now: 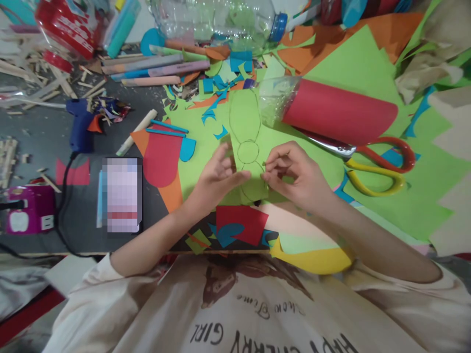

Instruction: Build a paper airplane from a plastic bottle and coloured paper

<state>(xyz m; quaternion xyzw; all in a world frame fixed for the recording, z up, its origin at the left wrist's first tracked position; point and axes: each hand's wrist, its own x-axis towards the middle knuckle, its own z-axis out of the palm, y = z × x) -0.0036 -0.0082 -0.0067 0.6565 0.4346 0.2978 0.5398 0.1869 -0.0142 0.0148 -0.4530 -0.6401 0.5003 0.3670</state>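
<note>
A light green paper strip [247,120] stands out in the middle, with a bow shape of two long loops and a centre circle drawn on it in dark line. My left hand [222,174] grips its left edge, thumb lying across the front and fingers curled at the side. On the opposite edge, my right hand [290,171] pinches the paper between thumb and forefinger, near the lower loop. Larger green paper sheets [200,142] lie beneath. To the right rest scissors [375,157] with one red and one yellow handle, partly under a red paper-wrapped bottle [338,110].
At left are a blue glue gun [81,125], its black cord, a phone [123,195] and a purple box [31,210]. Markers [158,68], wood sticks and paper scraps cover the back. A clear plastic bottle [217,19] lies there too. Red paper [241,223] sits by the front edge.
</note>
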